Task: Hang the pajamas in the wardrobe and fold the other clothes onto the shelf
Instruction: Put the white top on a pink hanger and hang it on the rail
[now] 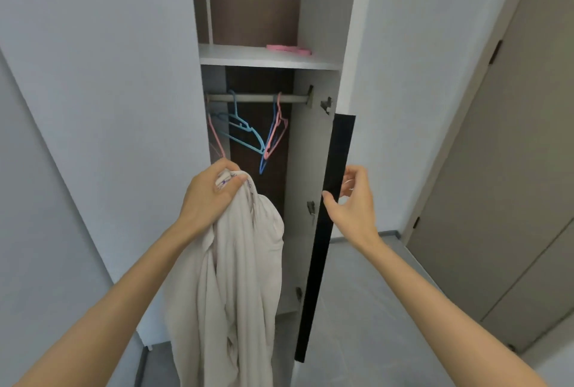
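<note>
Before the open wardrobe (pixel 313 144), holding the pajamas (pixel 236 278) up by the neck end in the left hand (pixel 211 197). Fingers curling tightly round the bunched cloth and letting the rest dangle, probably keeping it off the floor and ready for hanging. Straddling the dark edge of the door (pixel 329 231) with the right hand (pixel 351 200), thumb pressing the near side and fingers curling loosely behind, seemingly keeping it swung wide. Hanging bare on the rail (pixel 257 97): blue hangers (pixel 245 131) and pink hangers (pixel 276 135), one pink tip reaching down to the left hand, contact impossible to tell. Lying on the shelf (pixel 267 58) above: something flat and pink (pixel 289 48). Likely needing a hanger pulled next.
</note>
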Demonstrator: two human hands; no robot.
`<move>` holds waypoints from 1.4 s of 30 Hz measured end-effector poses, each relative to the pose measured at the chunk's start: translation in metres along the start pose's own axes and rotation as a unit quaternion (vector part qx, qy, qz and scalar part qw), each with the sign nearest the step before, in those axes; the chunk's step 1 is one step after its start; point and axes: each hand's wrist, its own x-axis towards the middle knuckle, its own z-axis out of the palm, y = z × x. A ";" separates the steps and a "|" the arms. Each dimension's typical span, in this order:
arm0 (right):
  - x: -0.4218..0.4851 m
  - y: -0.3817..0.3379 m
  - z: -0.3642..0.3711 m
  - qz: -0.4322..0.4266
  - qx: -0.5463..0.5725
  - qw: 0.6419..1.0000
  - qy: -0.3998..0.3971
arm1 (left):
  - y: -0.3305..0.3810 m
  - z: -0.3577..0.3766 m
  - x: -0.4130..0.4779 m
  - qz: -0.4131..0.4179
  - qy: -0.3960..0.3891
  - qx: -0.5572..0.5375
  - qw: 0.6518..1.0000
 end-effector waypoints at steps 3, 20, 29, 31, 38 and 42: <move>0.002 0.018 -0.048 0.019 -0.017 0.999 0.045 | 0.019 0.021 -0.004 0.018 -0.003 -0.006 1.000; -0.002 0.039 -0.078 0.002 -0.096 0.986 0.139 | 0.054 0.071 0.012 0.049 -0.027 -0.036 0.998; -0.007 0.006 -0.039 -0.113 -0.099 0.988 -0.038 | 0.033 0.058 0.019 0.038 -0.038 -0.035 0.998; -0.002 0.001 -0.018 -0.103 -0.101 0.981 -0.134 | 0.027 0.049 0.019 0.036 -0.049 -0.035 0.998; 0.015 -0.011 0.064 -0.050 -0.105 0.944 -0.308 | -0.001 0.007 0.028 0.051 -0.081 -0.013 0.995; 0.023 -0.018 0.106 -0.043 -0.086 0.946 -0.310 | -0.025 -0.022 0.040 0.037 -0.068 -0.014 0.997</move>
